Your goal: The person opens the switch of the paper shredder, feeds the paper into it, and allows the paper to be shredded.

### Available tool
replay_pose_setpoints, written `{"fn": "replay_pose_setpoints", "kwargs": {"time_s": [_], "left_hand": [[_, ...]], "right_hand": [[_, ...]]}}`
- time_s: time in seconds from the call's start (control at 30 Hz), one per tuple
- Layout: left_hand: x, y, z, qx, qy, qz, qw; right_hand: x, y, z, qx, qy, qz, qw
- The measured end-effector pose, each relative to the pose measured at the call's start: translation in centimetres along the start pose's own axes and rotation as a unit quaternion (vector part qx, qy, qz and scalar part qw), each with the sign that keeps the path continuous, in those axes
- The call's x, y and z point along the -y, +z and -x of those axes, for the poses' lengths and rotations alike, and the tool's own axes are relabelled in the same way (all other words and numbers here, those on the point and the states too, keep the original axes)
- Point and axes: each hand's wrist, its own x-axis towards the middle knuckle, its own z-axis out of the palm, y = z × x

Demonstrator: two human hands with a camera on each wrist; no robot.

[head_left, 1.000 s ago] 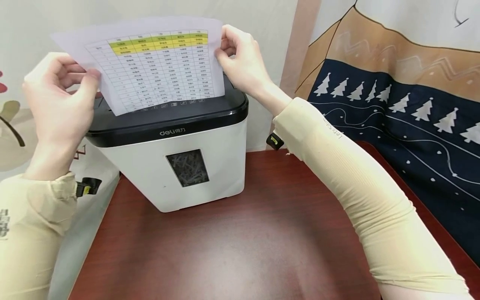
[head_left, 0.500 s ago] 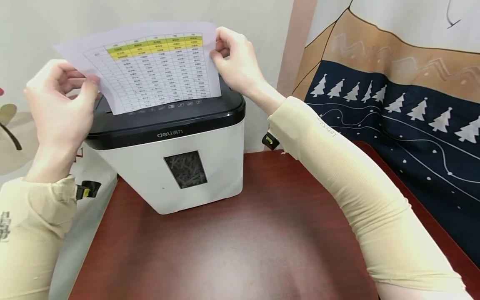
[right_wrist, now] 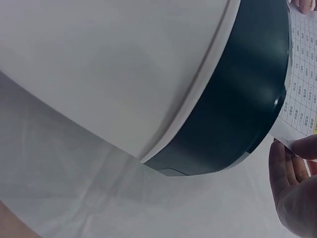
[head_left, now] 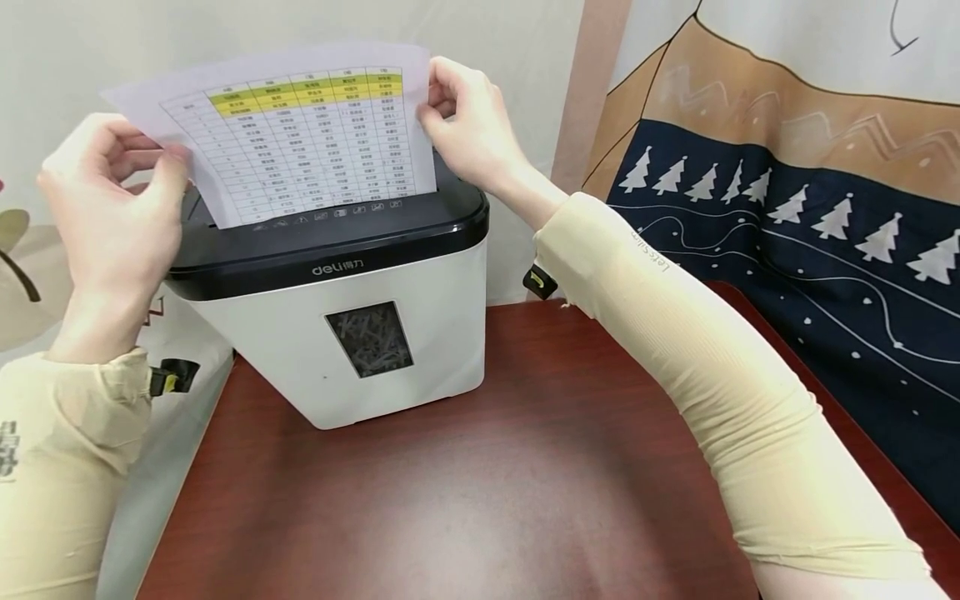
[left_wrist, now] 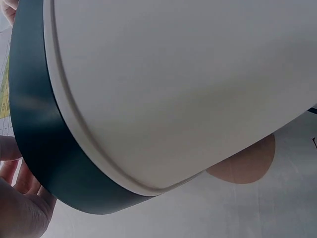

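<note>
A printed sheet of paper [head_left: 307, 150], bearing a table with green and yellow rows at its top, stands over the black lid [head_left: 330, 242] of a white paper shredder [head_left: 255, 333]. Its lower edge meets the lid along the feed slot; how deep it sits there I cannot tell. My left hand [head_left: 112, 196] pinches the sheet's left edge between thumb and fingers. On the opposite edge, my right hand [head_left: 476, 125] pinches it too. Both wrist views mostly show the shredder's side, with part of the left hand [left_wrist: 22, 198] and right hand [right_wrist: 297, 188] beyond the lid.
The shredder stands on a reddish-brown table [head_left: 465, 483], close to a pale cloth backdrop [head_left: 510, 33]. Paper shreds show through its front window [head_left: 369, 339]. On the right hangs a dark blue curtain [head_left: 750, 242] with white trees.
The sheet's lower edge has drawn back from the row of icons on the lid, which now shows more fully. Both hands keep their pinch, and the head view has shifted slightly.
</note>
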Motion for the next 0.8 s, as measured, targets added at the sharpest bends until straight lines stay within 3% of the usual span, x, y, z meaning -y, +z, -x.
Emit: {"fn": "replay_pose_setpoints", "kwargs": {"time_s": [0.27,0.6,0.8], "left_hand": [[0.4,-0.1,0.3,0.016,-0.010,-0.027,0.9995],[1.1,-0.3,0.5,0.044,-0.042,-0.016,0.9980],[1.0,-0.6,0.5,0.063,-0.056,-0.048,0.9953]], "right_hand": [[-0.4,0.2,0.2,0.013,0.017,-0.006,1.000],[-0.9,0.4,0.3,0.032,0.028,-0.011,0.999],[-1.0,0.5,0.3,0.042,0.025,-0.006,0.999]]}}
